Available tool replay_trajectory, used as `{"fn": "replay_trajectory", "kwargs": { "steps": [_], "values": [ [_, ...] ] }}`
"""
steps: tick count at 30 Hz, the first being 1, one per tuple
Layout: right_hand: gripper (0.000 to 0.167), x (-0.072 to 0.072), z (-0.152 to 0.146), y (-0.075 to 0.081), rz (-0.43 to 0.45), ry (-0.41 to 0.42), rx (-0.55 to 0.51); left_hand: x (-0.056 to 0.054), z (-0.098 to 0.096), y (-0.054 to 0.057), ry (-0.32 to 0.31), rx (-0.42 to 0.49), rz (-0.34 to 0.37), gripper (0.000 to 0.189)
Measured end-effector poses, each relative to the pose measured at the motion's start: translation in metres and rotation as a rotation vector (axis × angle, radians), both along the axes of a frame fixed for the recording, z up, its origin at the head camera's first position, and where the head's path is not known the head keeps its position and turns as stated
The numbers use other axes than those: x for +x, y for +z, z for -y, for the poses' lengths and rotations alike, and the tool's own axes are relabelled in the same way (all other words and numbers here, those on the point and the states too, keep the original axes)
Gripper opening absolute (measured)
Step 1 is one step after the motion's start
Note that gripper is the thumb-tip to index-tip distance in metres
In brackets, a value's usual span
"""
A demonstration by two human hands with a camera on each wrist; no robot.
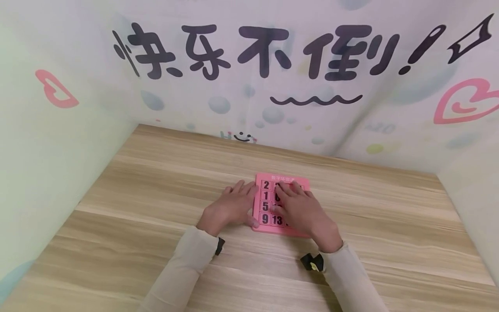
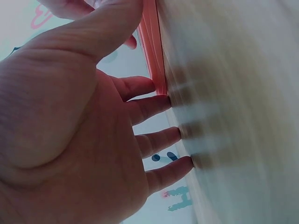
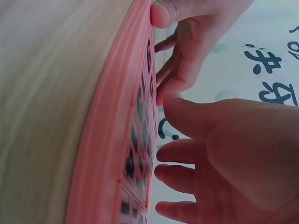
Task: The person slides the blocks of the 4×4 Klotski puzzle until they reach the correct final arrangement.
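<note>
A pink sliding number puzzle [image 1: 265,206] with black-numbered tiles lies flat on the wooden table. My left hand [image 1: 234,203] rests along its left side, the thumb at the near left corner. In the left wrist view, the left hand's fingers [image 2: 152,109] are fairly straight, with tips down on the table and against the puzzle's edge. Over the middle and right of the puzzle lies my right hand [image 1: 302,210], its extended fingertips at the tiles. It covers many of the numbers; 2, 1, 5, 9 and 13 can be read.
The wooden table [image 1: 128,208] stretches around the puzzle on all sides. Behind it hangs a white printed cloth [image 1: 234,99] with large black characters. Pale walls [image 1: 50,151] border the left and right sides. Both sleeves carry a dark bow [image 1: 313,262] at the wrist.
</note>
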State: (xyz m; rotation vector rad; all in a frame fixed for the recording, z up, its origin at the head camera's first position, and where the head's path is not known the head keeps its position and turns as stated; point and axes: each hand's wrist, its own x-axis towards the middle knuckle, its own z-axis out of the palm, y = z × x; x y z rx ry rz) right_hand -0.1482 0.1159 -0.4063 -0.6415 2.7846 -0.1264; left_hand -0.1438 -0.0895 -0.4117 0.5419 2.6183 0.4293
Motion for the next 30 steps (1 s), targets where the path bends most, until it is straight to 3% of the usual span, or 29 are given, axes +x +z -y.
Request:
{"fn": "replay_trajectory", "kwargs": {
  "steps": [30],
  "values": [
    [0.060,-0.0006,-0.0064,0.0029,0.018,-0.009,0.039,0.0005,-0.0003,0.0012,0.007,0.007,0.011,0.103]
  ]
}}
